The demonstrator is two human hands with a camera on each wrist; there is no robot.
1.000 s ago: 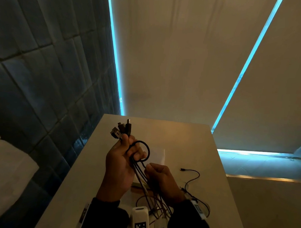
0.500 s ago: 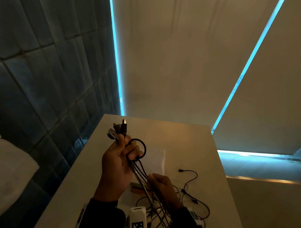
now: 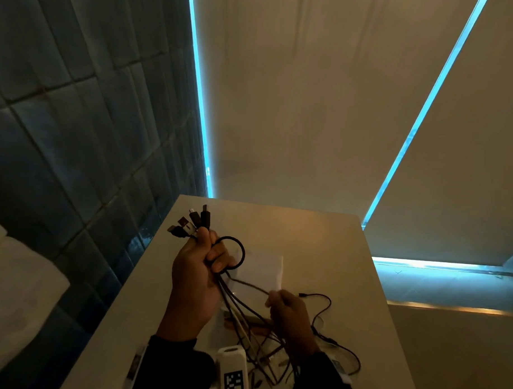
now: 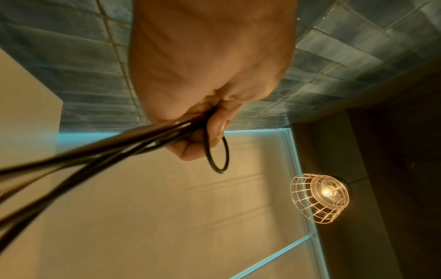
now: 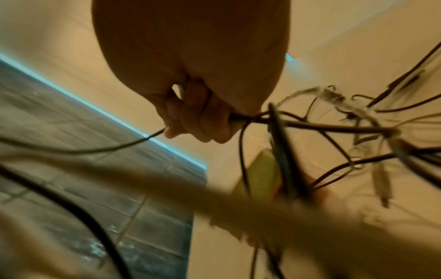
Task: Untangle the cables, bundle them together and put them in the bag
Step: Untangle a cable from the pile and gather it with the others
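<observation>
Head view: left hand (image 3: 195, 275) fingers (image 3: 218, 255) clenched round cables (image 3: 245, 307) below plugs (image 3: 190, 221), above tabletop (image 3: 320, 249) centre. Right hand (image 3: 291, 317) pinches strands. Light, limp, snag-prone; grip near plugs.

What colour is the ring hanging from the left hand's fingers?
Black. The ring shows best in the left wrist view, looped over the left hand.

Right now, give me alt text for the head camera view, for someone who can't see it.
The left hand grips a bunch of cables raised above a pale table, plugs fanned above the fist and a black ring looped at its fingers. The right hand pinches one strand lower down, above a loose tangle on the table.
</observation>
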